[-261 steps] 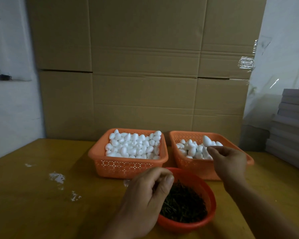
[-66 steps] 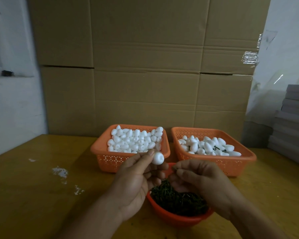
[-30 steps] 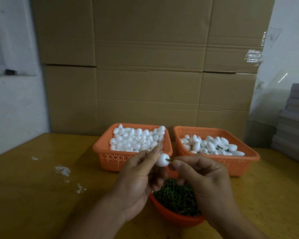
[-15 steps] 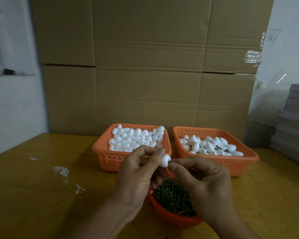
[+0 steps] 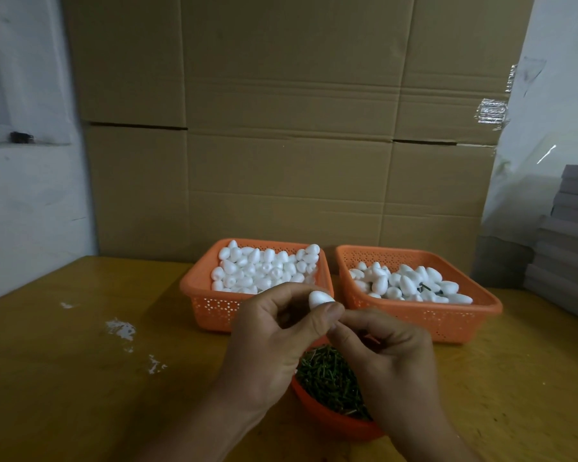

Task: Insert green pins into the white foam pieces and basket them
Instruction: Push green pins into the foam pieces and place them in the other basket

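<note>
My left hand (image 5: 267,341) pinches a white foam piece (image 5: 319,299) between thumb and fingers, above the table in front of the baskets. The thumb and forefinger of my right hand (image 5: 381,355) pinch together at the foam's lower end, touching my left thumb; the green pin they hold is hidden there. Below my hands is a red bowl (image 5: 331,421) of green pins (image 5: 327,375). The left orange basket (image 5: 194,285) is heaped with plain foam pieces. The right orange basket (image 5: 424,315) holds foam pieces with some green showing among them.
The yellow wooden table (image 5: 80,378) has white flecks (image 5: 121,328) at the left. A wall of cardboard boxes (image 5: 281,161) stands behind the baskets. A stack of grey boards (image 5: 571,235) sits at the right edge.
A second ago the green pin's end showed between the foam and my right fingers. It has gone into the foam since, and my fingertips have closed up against the piece.
</note>
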A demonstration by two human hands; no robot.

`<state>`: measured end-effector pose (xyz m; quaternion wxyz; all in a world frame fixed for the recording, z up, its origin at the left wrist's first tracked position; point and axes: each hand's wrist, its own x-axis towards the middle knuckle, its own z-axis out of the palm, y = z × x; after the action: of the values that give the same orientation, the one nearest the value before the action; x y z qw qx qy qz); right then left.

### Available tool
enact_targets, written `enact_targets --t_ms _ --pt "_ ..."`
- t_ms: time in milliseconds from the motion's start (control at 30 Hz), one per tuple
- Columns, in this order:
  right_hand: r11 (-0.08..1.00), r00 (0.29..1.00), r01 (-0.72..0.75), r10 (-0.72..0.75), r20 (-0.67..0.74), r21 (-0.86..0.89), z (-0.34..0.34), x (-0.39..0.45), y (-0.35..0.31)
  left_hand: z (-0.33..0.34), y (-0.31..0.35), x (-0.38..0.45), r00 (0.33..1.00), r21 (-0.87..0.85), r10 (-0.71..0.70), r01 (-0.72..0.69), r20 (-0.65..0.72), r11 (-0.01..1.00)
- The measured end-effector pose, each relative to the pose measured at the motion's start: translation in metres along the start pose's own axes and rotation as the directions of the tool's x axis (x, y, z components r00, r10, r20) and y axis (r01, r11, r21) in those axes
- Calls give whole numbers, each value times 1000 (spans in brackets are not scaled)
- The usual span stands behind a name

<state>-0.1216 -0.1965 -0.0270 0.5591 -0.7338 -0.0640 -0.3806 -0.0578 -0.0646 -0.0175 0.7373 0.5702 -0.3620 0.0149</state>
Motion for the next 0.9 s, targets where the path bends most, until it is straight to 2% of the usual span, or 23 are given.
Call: enact_targets --t_ms 133,267,433,600,900 --pt "994 998 -66 65 22 86 0 0 -2 0 3 -1 998 -73 5 0 67 997" --pt "988 993 -108 102 54 113 -2 0 -5 0 2 -1 997 -39 26 -24 74 999" --pt "986 990 -131 125 64 99 0 0 -9 -3 -1 -1 996 140 53 -63 77 988" --pt "979 983 -166 154 105 121 -1 -1 -10 -2 -5 -1 986 357 157 -165 50 919" --pt "977 978 -185 172 122 107 0 -2 -8 -3 -6 -1 986 403 157 -167 59 900"
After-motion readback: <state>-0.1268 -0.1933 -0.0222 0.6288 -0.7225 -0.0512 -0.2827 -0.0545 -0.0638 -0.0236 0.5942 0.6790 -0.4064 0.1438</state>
